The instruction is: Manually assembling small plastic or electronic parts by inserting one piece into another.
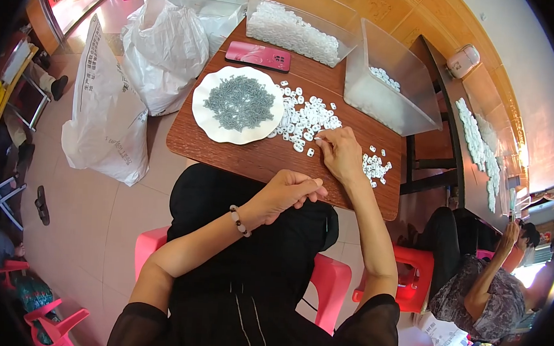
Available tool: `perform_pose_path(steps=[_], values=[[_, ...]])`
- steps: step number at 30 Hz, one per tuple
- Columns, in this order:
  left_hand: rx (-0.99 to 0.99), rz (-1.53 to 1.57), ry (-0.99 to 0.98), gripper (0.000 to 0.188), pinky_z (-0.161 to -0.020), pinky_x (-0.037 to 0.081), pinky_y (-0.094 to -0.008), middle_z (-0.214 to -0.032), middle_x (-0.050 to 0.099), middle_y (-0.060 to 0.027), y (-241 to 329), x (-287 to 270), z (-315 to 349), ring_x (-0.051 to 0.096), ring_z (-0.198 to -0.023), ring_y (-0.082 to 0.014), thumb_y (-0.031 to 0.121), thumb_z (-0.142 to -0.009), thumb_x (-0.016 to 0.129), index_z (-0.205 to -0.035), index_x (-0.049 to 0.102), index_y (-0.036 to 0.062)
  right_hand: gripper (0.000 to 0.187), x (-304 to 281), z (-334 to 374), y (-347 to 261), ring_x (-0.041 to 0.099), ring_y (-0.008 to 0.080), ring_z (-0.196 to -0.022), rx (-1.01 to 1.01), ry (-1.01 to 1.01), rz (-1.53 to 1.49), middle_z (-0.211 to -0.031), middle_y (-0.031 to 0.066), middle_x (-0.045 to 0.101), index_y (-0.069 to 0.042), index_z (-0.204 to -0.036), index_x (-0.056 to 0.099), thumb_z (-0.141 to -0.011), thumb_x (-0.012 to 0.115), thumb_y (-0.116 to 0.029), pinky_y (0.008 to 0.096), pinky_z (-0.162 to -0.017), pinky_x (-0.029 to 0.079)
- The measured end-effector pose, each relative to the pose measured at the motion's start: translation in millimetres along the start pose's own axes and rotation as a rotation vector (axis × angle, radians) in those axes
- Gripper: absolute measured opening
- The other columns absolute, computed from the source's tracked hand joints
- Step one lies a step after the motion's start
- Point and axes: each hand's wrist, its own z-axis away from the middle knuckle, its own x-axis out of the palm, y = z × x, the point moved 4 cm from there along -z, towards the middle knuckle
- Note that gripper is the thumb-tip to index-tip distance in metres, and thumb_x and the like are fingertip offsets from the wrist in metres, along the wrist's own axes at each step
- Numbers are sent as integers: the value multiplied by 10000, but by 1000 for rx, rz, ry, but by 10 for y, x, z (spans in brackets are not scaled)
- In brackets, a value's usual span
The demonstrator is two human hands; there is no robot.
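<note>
My left hand (288, 193) hovers over the table's near edge, thumb pressed to curled fingers; whatever it pinches is hidden. Farther right, my right hand (341, 154) is at the tabletop, its thumb and forefinger closed on a small white plastic piece at the edge of a pile. That pile of white plastic pieces (307, 119), many with dark holes, spreads beside a white scalloped plate (204, 123). Slender grey pieces (239, 103) are heaped on the plate, too small to name surely. Another small group of white pieces (377, 168) lies right of my right wrist.
A pink phone (259, 56) lies behind the plate on the brown table (227, 154). Two clear bins (389, 107) (298, 38) hold white pieces at the back. White sacks (106, 112) stand left on the floor. To the right, another person (485, 293) sits by a dark table.
</note>
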Motion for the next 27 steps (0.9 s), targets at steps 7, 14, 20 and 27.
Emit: perform_pose_path(steps=[7,14,20,27], values=[[96,32,72,264,-506,354,-171,-767,604,6,12,-106,-21,438,-561,-33,262,-913,605,-949,693,15,114,-188,115,-182,553,192,-712,8,94,-277,-790,92,657,-37,-925,701,-834,673,-100,284,-613,448],[189,23,183,306,-539,405,-172,-800,621,-12,77,-176,-48,485,-612,-29,278,-916,618,-1044,655,2,123,-470,376,-550,560,220,-715,-161,186,-296,-753,72,644,-40,-899,705,-777,692,-29,308,-603,451],[305,-169,186,275,-559,411,-166,-806,661,-6,70,-177,-50,504,-632,-25,267,-933,600,-971,680,7,195,-451,566,-693,558,236,-733,-174,222,-180,-776,63,623,-39,-932,702,-745,683,10,330,-613,474],[235,-91,109,278,-554,396,-167,-778,662,-7,55,-155,-41,496,-622,-27,274,-914,631,-922,693,3,215,-490,667,-728,556,234,-746,-165,220,-166,-789,63,622,-43,-947,705,-741,683,13,326,-623,473]])
